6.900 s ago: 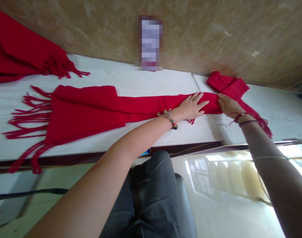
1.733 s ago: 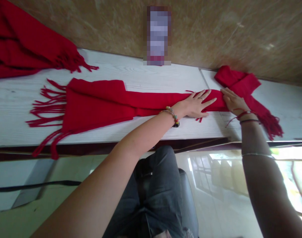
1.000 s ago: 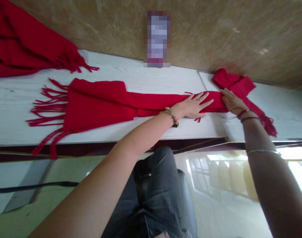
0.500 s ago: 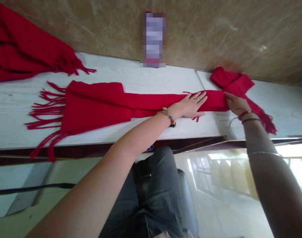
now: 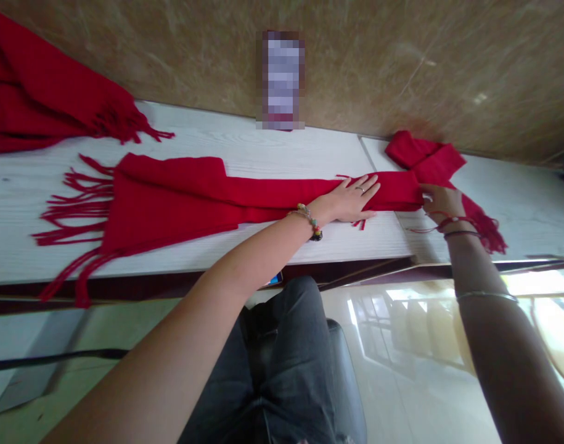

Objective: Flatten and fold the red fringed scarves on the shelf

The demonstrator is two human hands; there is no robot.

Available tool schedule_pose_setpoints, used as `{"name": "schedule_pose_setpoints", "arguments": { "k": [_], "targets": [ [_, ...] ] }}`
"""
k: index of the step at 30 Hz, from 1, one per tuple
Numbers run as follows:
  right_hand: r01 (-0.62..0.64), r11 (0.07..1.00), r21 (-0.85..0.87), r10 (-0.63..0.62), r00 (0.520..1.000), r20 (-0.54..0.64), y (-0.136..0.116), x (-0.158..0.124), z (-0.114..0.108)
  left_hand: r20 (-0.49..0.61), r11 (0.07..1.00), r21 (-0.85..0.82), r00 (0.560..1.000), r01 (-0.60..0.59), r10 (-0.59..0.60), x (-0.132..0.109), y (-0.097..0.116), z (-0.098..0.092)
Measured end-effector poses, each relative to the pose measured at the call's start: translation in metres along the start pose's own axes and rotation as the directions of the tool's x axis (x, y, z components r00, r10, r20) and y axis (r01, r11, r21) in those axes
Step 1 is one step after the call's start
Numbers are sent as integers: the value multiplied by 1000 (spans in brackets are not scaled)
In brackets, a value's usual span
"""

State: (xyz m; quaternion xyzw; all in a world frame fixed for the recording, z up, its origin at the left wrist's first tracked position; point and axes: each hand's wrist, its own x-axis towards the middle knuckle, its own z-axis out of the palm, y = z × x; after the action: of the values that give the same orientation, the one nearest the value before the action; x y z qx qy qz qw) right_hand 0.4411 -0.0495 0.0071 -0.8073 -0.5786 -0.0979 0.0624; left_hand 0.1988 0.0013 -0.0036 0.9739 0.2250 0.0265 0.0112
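A red fringed scarf (image 5: 171, 203) lies lengthwise on the white wood-grain tabletop, folded narrow from its middle to its right end. My left hand (image 5: 353, 198) rests flat on the narrow part, fingers spread and pressing down; short fringe strands stick out above and below it. At the folded right end, my right hand (image 5: 441, 200) is closed with curled fingers at the scarf's edge. Its fingertips are partly hidden. Behind that hand lies a second red scarf (image 5: 432, 159), folded over itself, its fringe emerging beyond my wrist.
Another red scarf (image 5: 50, 92) lies in a heap at the far left against the brown marble-patterned wall (image 5: 198, 55). A blurred-out rectangular item (image 5: 282, 80) stands at the wall. Under the table's front edge, a phone-like thing (image 5: 276, 279) shows beside my knees.
The view has shifted slightly. My right hand has curled its fingers more at the scarf's right end, and its thumb now shows. My left hand keeps its place on the cloth.
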Motion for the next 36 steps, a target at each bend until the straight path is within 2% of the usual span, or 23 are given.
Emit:
{"name": "schedule_pose_setpoints", "arguments": {
  "k": [2,4,6,8,10,11,13,16,18,21,24,26,28,30,33,36],
  "targets": [
    [-11,999,-41,10,999,-41,7,-3,-4,-3,1000,7,1000,8,-8,0,0,0],
    [21,999,26,-15,981,-193,2,-6,-11,-9,1000,9,1000,6,-6,0,0,0],
    [133,985,114,-86,933,-349,-13,-7,-19,-28,1000,9,1000,-4,4,1,-1,2],
    [303,941,152,-225,893,-391,-31,-4,-21,-47,1000,6,999,-11,11,2,-2,3],
    [412,897,160,-355,887,-295,-43,3,-14,-51,1000,-3,999,-12,12,2,-3,3],
    [417,893,167,-379,899,-221,-45,6,-8,-45,1000,-9,999,-10,9,2,-3,3],
    [361,915,181,-348,932,-98,-43,13,8,-32,1000,-18,999,-5,4,2,-3,3],
    [323,930,177,-315,946,-71,-30,19,29,-37,1000,-15,999,-3,3,1,-2,3],
    [323,935,144,-318,946,-58,-25,19,36,-46,1000,-14,999,-2,2,0,-2,3],
    [303,948,99,-306,952,20,-27,18,31,-48,1000,-24,999,10,-11,-1,-1,2],
    [263,964,33,-265,954,138,-38,20,11,-65,1000,-27,998,14,-16,-3,-1,2],
    [286,958,-39,-273,943,191,-46,23,-5,-80,1000,-19,997,16,-17,-4,-1,3],
    [351,933,-80,-336,929,157,-51,25,-15,-101,1000,-4,995,10,-10,-4,-2,4],
    [405,912,-70,-397,912,103,-53,24,-15,-118,1000,5,993,3,-2,-4,-2,5],
    [419,907,-29,-415,905,94,-50,16,3,-108,1000,-9,994,5,-6,-3,-2,7],
    [393,919,-1,-393,918,56,-45,11,20,-87,1000,-20,996,1,-3,-2,-2,6]
  ]
}}
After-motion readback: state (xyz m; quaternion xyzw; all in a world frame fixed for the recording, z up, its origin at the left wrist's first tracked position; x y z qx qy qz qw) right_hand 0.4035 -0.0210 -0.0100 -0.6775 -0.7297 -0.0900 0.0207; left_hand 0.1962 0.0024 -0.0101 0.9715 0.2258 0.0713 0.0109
